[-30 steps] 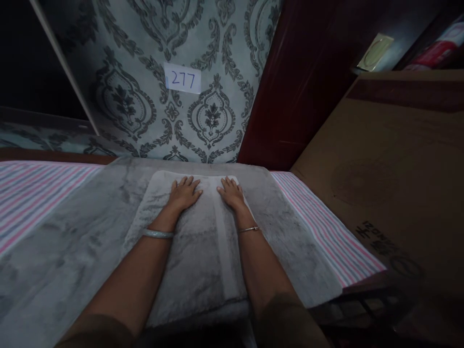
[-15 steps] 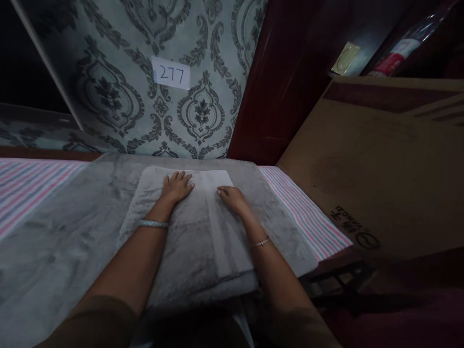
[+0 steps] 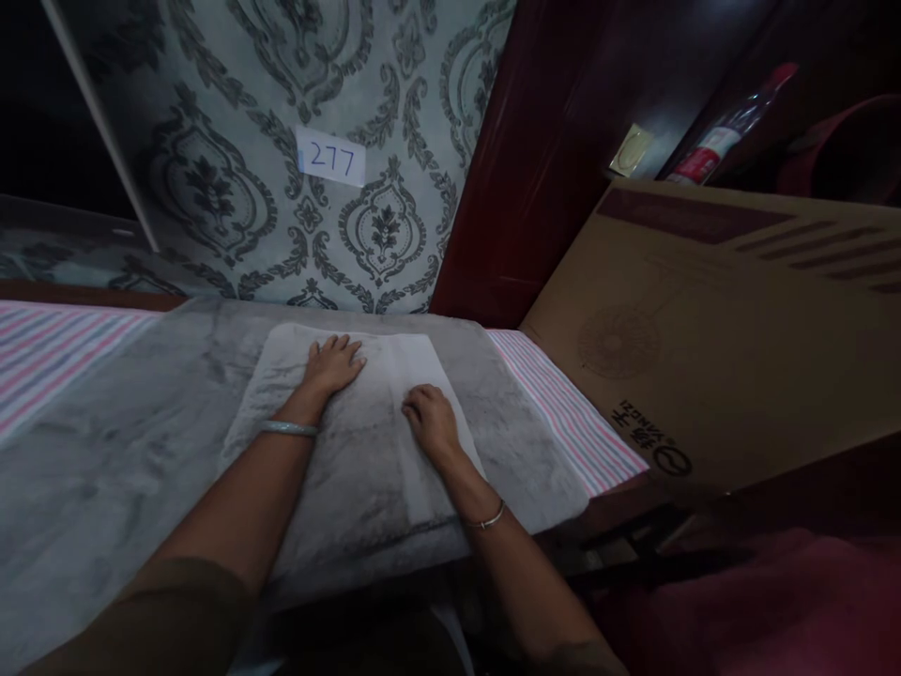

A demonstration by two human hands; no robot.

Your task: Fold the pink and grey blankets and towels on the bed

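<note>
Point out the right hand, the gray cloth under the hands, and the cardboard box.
Right hand (image 3: pixel 432 424): head view, back of the hand.
Gray cloth (image 3: pixel 360 460): head view, its surface between the forearms.
Cardboard box (image 3: pixel 739 347): head view, its printed side.

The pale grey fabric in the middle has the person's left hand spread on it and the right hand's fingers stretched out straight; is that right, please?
Not quite: the head view shows the right hand with its fingers curled in, not stretched out straight. The left hand is indeed spread on the pale grey fabric.
</note>
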